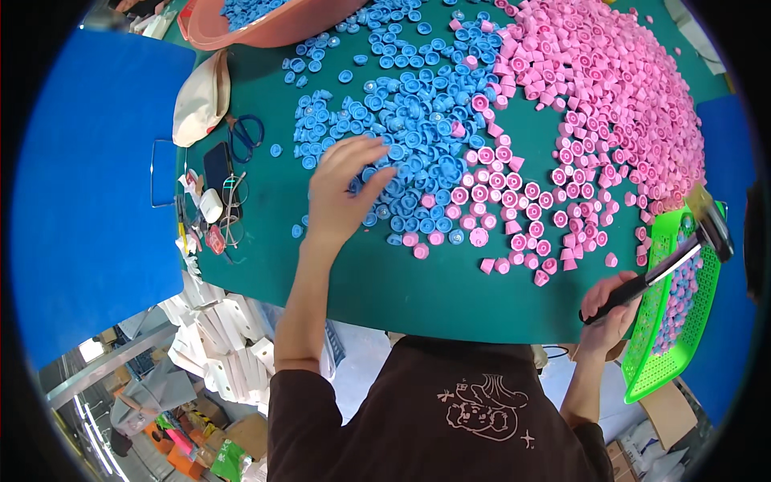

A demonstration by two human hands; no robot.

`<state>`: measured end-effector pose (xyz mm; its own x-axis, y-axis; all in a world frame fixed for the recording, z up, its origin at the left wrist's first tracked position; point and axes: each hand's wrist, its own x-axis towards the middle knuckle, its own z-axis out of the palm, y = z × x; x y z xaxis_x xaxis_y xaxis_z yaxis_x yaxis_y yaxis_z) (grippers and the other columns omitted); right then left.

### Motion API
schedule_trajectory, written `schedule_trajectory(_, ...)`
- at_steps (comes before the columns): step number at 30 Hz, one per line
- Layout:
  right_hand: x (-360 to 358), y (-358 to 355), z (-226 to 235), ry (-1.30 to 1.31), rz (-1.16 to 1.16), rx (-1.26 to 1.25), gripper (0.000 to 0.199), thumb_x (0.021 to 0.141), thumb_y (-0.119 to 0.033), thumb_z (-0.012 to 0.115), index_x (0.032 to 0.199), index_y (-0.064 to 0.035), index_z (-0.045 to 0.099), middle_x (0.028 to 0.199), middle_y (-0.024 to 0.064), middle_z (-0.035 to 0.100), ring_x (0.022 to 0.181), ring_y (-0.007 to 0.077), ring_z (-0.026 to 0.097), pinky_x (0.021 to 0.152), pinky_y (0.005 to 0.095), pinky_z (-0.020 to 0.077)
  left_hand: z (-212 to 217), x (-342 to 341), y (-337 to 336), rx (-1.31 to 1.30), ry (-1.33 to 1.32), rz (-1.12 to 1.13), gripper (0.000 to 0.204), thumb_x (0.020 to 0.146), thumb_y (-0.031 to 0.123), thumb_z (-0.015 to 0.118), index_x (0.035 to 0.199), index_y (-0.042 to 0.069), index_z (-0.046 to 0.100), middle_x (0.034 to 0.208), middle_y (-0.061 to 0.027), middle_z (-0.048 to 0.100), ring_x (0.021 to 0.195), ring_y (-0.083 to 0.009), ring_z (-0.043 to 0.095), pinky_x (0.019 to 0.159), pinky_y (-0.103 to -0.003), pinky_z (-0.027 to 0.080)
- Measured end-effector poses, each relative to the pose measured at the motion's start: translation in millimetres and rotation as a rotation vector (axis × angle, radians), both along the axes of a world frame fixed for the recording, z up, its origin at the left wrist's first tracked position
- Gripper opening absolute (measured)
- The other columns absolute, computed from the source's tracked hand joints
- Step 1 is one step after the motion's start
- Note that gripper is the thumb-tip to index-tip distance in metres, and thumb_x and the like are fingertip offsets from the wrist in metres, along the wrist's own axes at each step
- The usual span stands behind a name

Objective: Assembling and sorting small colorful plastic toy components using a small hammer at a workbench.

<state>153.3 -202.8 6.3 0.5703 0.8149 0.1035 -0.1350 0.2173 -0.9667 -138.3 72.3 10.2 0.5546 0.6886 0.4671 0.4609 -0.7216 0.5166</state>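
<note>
My left hand point(345, 189) reaches over the near left side of a spread of small blue round caps point(426, 153). Its fingers are stretched out with the thumb apart, and I see nothing held between them. At the right, near the table's front edge, my right hand point(610, 309) is wrapped round the black grip of a hammer point(679, 259). The hammer slants up to the right, its head above the green basket's rim. Small pink cup-shaped pieces point(532, 190) lie between my hands, many with their hollow side up.
A large pink heap point(618, 88) covers the far right. A green basket point(652, 365) at the right edge holds mixed pink and blue pieces. A pink basin point(305, 32) of blue caps stands far left. Scissors point(245, 138), a phone point(217, 170), glasses point(231, 213) and a pouch point(201, 100) lie left.
</note>
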Motion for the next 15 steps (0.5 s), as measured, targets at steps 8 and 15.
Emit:
schedule_trajectory(8,8.0,15.3,8.5,-0.181,-0.212,-0.213,0.038,0.099,-0.03,0.055,0.123,-0.0017,0.047,0.084,0.0039,0.054,0.056,0.0093,0.046,0.045,0.021,0.0328,7.9,-29.7,-34.1,-0.29,-0.053,0.297,0.015,0.076,0.003,0.075,0.091,0.006,0.071,0.088,-0.0052,0.066,0.083,-0.0211,0.06,0.071,-0.032,0.048)
schedule_trajectory(15,6.6,10.4,16.5,-0.23,-0.189,-0.277,0.047,0.098,-0.02,0.057,0.138,-0.0001,0.042,0.084,0.0022,0.055,0.057,0.0049,0.044,0.046,0.0182,0.0309,6.5,-23.6,-19.1,-0.11,0.109,0.266,0.018,0.077,0.004,0.073,0.094,0.009,0.071,0.088,-0.005,0.062,0.082,-0.0235,0.058,0.071,-0.034,0.047)
